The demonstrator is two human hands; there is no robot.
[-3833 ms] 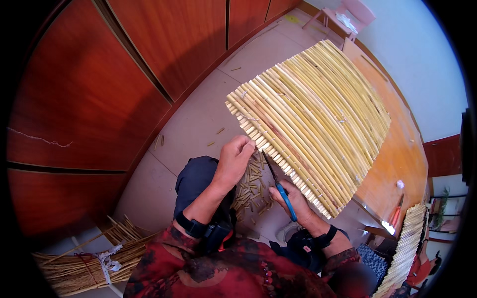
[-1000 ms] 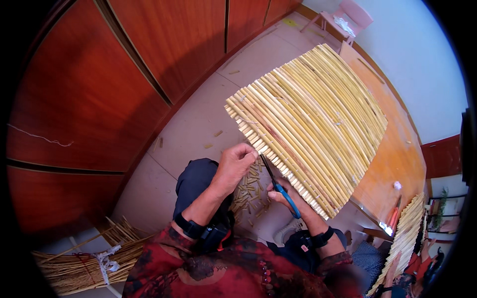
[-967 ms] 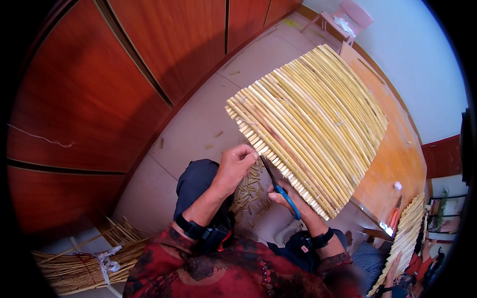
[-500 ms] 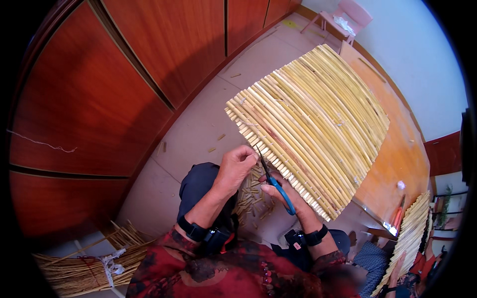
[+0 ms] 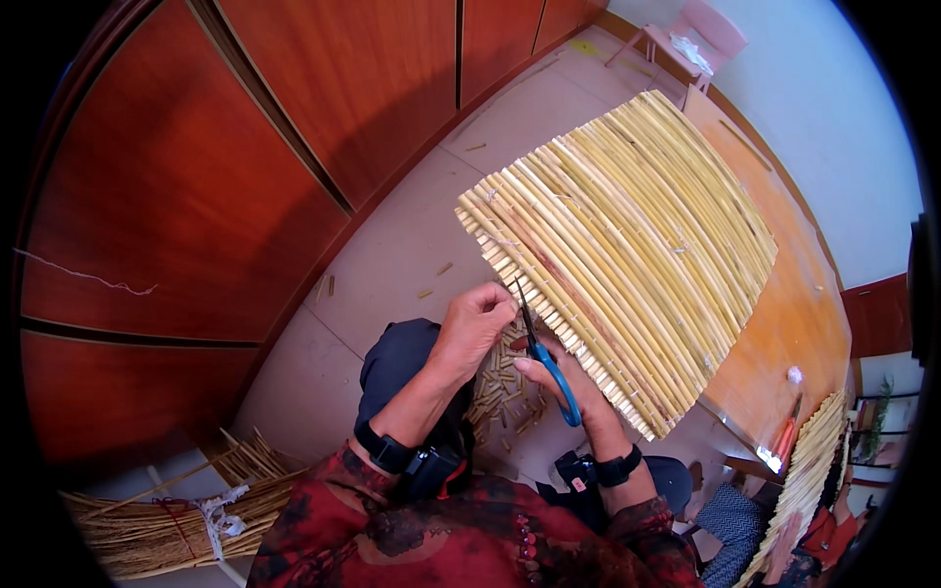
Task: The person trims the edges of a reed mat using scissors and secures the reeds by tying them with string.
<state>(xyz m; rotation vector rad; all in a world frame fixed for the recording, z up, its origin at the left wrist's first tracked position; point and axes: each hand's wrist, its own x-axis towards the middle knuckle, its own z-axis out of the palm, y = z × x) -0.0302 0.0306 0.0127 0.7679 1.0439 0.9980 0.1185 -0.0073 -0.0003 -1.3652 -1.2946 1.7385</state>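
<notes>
1. I am gripping the blue-handled scissors (image 5: 545, 355) in my right hand (image 5: 569, 384), fingers closed through the loops, blades pointing up at the near edge of the reed mat (image 5: 627, 235).
2. I am pinching that edge of the mat with my left hand (image 5: 474, 323), fingers curled tight.
3. The mat is lying across the orange table (image 5: 794, 333), overhanging toward me.
4. Cut reed bits (image 5: 502, 392) are lying on the floor between my hands.

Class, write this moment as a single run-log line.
left hand: pinching edge of woven yellow reed mat | right hand: holding blue-handled scissors at mat edge | cut reed bits on floor below
</notes>
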